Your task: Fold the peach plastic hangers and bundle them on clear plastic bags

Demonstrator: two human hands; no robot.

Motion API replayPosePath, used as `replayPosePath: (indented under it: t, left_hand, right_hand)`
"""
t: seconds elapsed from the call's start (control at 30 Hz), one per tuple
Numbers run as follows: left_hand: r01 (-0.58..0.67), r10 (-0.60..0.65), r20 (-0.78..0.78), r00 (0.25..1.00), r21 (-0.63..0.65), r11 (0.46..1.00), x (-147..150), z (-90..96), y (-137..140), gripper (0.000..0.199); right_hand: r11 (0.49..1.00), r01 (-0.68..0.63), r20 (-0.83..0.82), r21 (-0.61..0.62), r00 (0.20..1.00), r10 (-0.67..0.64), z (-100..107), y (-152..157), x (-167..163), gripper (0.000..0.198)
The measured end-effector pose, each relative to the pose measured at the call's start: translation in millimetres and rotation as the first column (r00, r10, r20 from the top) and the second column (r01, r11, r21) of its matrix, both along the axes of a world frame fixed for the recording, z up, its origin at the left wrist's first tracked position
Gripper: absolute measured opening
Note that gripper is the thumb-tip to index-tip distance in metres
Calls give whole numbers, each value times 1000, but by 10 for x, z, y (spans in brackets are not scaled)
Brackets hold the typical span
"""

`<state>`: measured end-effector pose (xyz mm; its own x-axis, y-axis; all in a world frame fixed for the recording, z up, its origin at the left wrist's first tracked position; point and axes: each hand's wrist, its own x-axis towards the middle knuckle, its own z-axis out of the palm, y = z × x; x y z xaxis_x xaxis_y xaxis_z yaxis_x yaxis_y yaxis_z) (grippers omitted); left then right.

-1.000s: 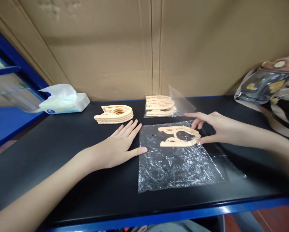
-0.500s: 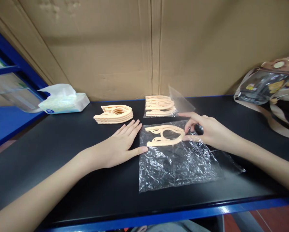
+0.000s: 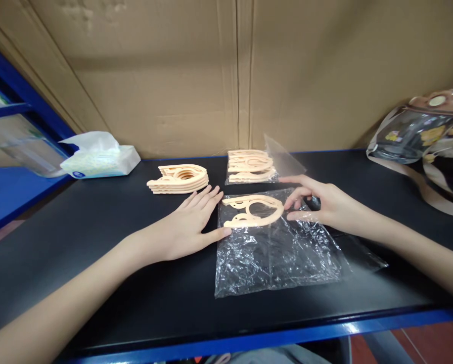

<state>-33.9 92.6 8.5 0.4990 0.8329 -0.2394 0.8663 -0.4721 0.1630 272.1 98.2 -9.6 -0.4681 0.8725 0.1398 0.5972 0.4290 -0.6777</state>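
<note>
A cream folding hanger [image 3: 254, 221] lies in a clear plastic bag [image 3: 275, 268] on the black table. Its two arms are folded side by side, with the curved end to the right. My left hand [image 3: 190, 222] rests flat with fingers spread, the thumb tip and fingertips at the bag's left edge. Just right of the curved end is my right hand [image 3: 323, 202], its thumb and fingers apart over the bag, gripping nothing. Its index finger reaches toward a second bag of cream hangers [image 3: 251, 163] behind. A stack of loose cream hangers [image 3: 181, 186] sits beyond my left hand.
A tissue pack [image 3: 103, 162] stands at the back left beside a blue shelf frame [image 3: 46, 114]. At the right is a clear bottle [image 3: 412, 134] with a strap. A cardboard wall [image 3: 166, 81] closes off the back, and a blue strip [image 3: 257, 344] edges the table's front.
The hanger in the bag has slid a little left, and the bag has shifted with it. My right thumb and fingers have come off its curved end. My left hand has barely moved.
</note>
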Motion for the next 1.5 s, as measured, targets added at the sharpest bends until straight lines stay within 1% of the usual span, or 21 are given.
replayPosePath:
  t: [0.27, 0.37, 0.43, 0.6, 0.7, 0.93, 1.17, 1.37, 1.43, 1.5]
  left_hand:
    - [10, -10, 24, 1000, 29, 1000, -20, -13, 10, 90]
    - [15, -17, 33, 999, 46, 999, -40, -23, 12, 91]
    - [17, -18, 33, 999, 37, 999, -54, -27, 12, 89]
    - [57, -59, 63, 996, 32, 998, -90, -44, 23, 75]
    - [64, -66, 53, 996, 43, 997, -101, -37, 37, 74]
    - [52, -53, 22, 998, 50, 997, -103, 22, 48, 77]
    - [54, -54, 7, 999, 40, 998, -120, 3, 51, 77]
    - [47, -49, 73, 996, 36, 998, -130, 21, 61, 78]
    - [47, -57, 131, 990, 75, 996, -138, 64, 86, 79]
    - [48, -77, 201, 977, 149, 988, -171, 125, 141, 80]
  right_hand:
    - [1000, -14, 21, -17, 1000, 14, 72, -26, -21, 65]
    - [1000, 7, 41, -19, 999, -6, 84, -23, -8, 63]
    - [999, 39, 75, 7, 996, -40, 94, -14, 25, 61]
    - [989, 89, 205, 121, 972, -113, 128, 20, 147, 49]
    - [983, 99, 246, 158, 960, -136, 143, 25, 179, 44]
    - [988, 75, 246, 138, 963, -107, 145, 11, 160, 41]
    - [987, 97, 232, 126, 965, -124, 131, 13, 168, 42]
    - [988, 104, 219, 118, 967, -128, 128, 19, 161, 41]
    - [986, 107, 213, 125, 968, -132, 128, 20, 161, 41]
    - [986, 107, 210, 130, 969, -133, 130, 19, 161, 41]
